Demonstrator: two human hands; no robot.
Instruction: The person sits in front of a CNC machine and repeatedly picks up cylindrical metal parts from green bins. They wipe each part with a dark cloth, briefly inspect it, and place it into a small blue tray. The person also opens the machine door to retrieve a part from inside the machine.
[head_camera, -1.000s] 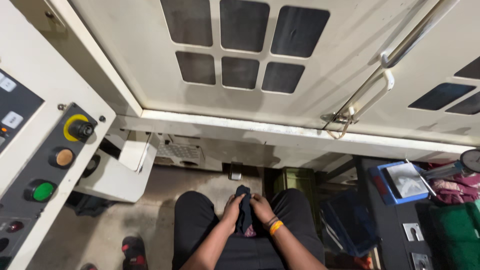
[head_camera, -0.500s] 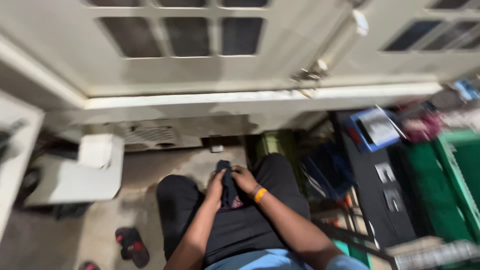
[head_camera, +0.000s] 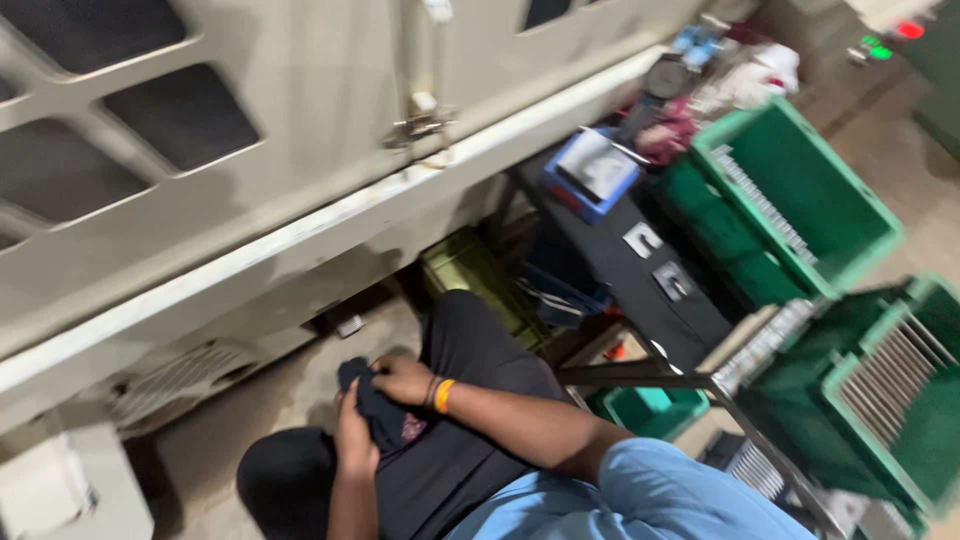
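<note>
A dark cloth (head_camera: 372, 410) lies bunched over the person's lap, just in front of the big cream machine housing (head_camera: 250, 200); its long axis runs from the upper left, near the knee, down toward the body at lower right, and a small reddish patch shows at its lower end. The left hand (head_camera: 355, 440) is closed on the cloth's near side, and the right hand (head_camera: 403, 380), with an orange band at the wrist, is curled shut over its top edge, so both hands grip it. To the right, a black worktop (head_camera: 640, 270) carries a shallow blue tray (head_camera: 590, 170) holding pale sheets, and two small white square labels lie flat on its surface. Beyond it, green plastic crates (head_camera: 800, 200) hold rows of pale metal parts along their walls. An olive-green box (head_camera: 470, 270) sits on the floor under the housing.
</note>
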